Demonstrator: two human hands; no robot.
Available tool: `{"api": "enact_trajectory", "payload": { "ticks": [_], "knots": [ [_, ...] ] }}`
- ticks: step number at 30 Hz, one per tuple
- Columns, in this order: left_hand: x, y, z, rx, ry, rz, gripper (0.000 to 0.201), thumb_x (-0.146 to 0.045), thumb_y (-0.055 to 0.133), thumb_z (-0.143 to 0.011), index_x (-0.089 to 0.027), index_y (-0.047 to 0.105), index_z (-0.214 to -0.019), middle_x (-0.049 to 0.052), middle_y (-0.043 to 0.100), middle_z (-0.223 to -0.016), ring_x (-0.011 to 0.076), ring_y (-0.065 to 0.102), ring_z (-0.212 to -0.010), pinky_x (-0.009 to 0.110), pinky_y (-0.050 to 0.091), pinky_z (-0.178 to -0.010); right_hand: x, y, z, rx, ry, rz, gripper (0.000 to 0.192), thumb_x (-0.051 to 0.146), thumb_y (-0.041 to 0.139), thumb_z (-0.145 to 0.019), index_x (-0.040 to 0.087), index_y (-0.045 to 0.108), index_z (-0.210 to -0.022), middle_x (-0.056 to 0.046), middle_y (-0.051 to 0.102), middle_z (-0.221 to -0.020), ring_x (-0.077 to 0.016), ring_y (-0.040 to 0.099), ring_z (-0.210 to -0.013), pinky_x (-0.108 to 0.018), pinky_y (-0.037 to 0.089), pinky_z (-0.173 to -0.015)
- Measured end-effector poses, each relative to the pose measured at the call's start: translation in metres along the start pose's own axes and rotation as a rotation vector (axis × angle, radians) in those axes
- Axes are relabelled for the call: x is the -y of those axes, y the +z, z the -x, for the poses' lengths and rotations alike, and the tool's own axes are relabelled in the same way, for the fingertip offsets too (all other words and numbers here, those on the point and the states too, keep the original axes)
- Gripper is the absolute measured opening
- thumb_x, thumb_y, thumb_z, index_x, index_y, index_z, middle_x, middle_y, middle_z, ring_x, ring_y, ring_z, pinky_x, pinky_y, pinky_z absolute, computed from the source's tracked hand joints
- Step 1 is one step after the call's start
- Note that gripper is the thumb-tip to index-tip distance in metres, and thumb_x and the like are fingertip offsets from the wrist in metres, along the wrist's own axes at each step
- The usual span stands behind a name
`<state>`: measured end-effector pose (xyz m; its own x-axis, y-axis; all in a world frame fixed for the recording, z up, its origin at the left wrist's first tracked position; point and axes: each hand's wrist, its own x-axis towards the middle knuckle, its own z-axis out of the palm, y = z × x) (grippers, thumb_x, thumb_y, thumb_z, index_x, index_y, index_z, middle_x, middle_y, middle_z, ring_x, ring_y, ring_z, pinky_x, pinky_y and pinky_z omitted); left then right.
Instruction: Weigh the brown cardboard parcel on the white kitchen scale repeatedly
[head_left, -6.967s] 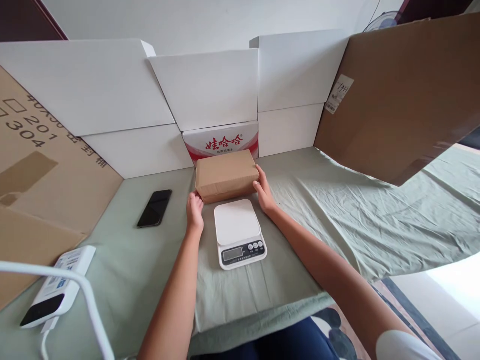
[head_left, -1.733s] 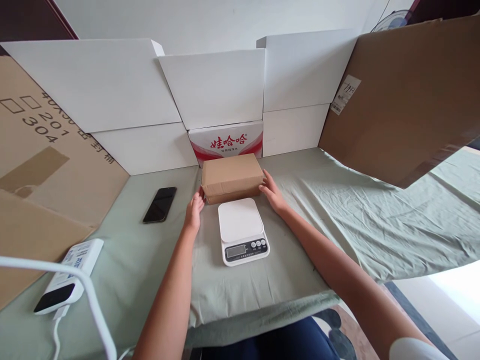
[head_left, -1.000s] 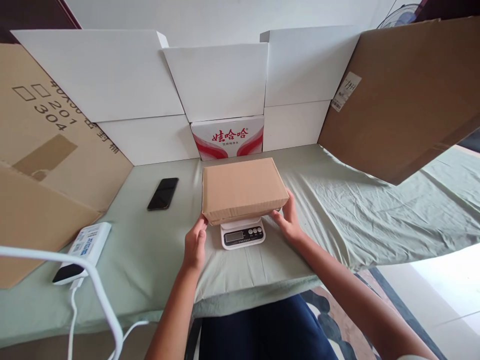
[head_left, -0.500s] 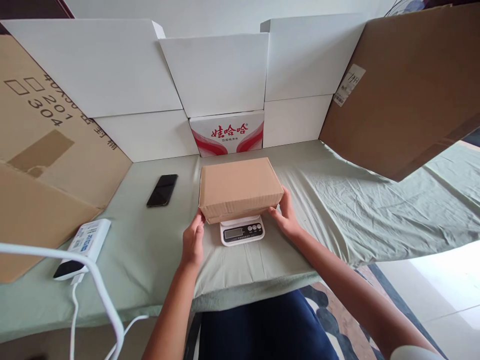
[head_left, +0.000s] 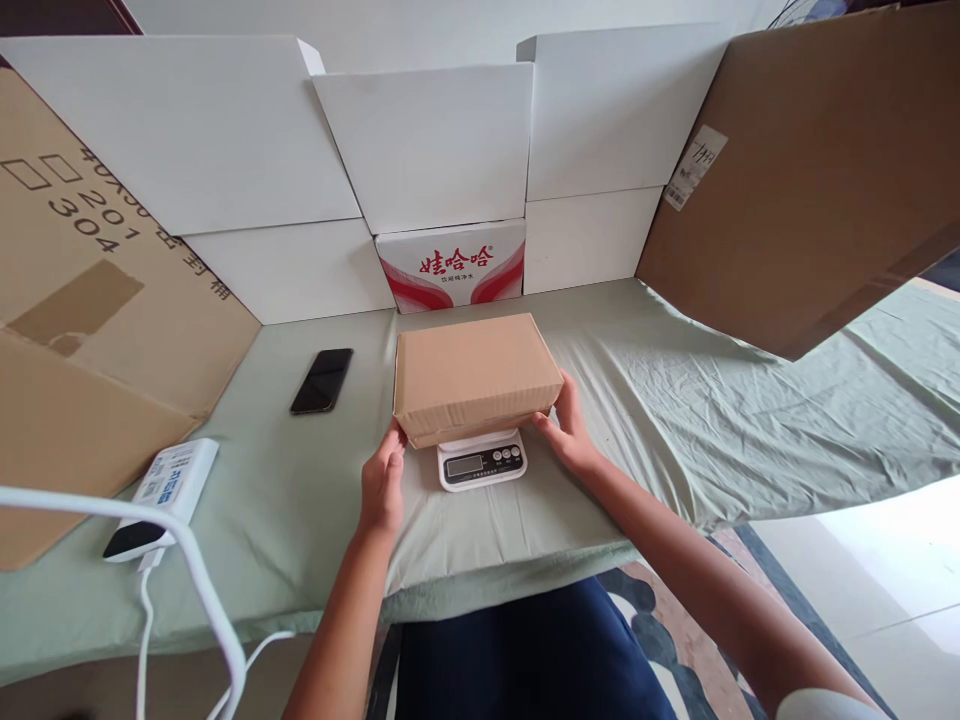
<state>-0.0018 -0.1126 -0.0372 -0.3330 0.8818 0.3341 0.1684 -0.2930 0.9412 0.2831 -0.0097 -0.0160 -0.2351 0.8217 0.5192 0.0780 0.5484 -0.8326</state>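
A closed brown cardboard box (head_left: 477,370) sits over a small white digital scale (head_left: 482,466), covering its weighing plate. Only the scale's front panel, with a display and buttons, shows below the box; no reading can be made out. At the box's front left corner is my left hand (head_left: 384,484), fingertips tucked against its side and lower edge. My right hand (head_left: 571,432) grips the front right corner, its thumb at the lower front edge and its fingers along the right side. Whether the box's weight rests fully on the scale I cannot tell.
A black phone (head_left: 322,381) lies left of the box. Farther left are a white power bank (head_left: 166,492) with a cable and a curved white tube (head_left: 196,570). Large cartons (head_left: 795,180) and white boxes (head_left: 427,150) wall in the green cloth (head_left: 300,530) at the sides and back.
Almost nothing differs. The whole view has shifted slightly, while both hands keep their places on the box.
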Motion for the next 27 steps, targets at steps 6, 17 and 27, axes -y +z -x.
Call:
{"api": "enact_trajectory", "payload": {
  "ticks": [6, 17, 27],
  "knots": [
    [-0.005, 0.001, 0.000, -0.070, 0.002, 0.044, 0.078, -0.068, 0.051, -0.092, -0.018, 0.052, -0.152, 0.015, 0.055, -0.153, 0.0336, 0.048, -0.145, 0.045, 0.038, -0.120, -0.001, -0.003, -0.001, -0.051, 0.015, -0.019, 0.073, 0.064, 0.058, -0.092, 0.035, 0.030, -0.154, -0.010, 0.043, -0.150, -0.0325, 0.047, -0.137, -0.055, 0.043, -0.115],
    [-0.003, 0.001, -0.001, -0.099, 0.003, 0.108, 0.077, -0.067, 0.052, -0.092, -0.018, 0.053, -0.151, 0.016, 0.053, -0.155, 0.0330, 0.045, -0.147, 0.046, 0.035, -0.122, -0.003, -0.005, -0.002, -0.102, 0.011, -0.057, 0.066, 0.060, 0.055, -0.095, 0.035, 0.036, -0.153, -0.009, 0.048, -0.150, -0.0321, 0.050, -0.137, -0.055, 0.043, -0.116],
    [-0.021, 0.002, -0.041, -0.120, 0.028, 0.211, 0.072, -0.068, 0.053, -0.090, -0.017, 0.064, -0.140, 0.019, 0.062, -0.145, 0.0335, 0.055, -0.139, 0.049, 0.041, -0.117, 0.023, -0.003, -0.035, 0.003, -0.057, -0.080, 0.079, 0.065, 0.054, -0.095, 0.037, 0.021, -0.161, -0.006, 0.035, -0.166, -0.0316, 0.044, -0.147, -0.052, 0.041, -0.120]
  ]
}}
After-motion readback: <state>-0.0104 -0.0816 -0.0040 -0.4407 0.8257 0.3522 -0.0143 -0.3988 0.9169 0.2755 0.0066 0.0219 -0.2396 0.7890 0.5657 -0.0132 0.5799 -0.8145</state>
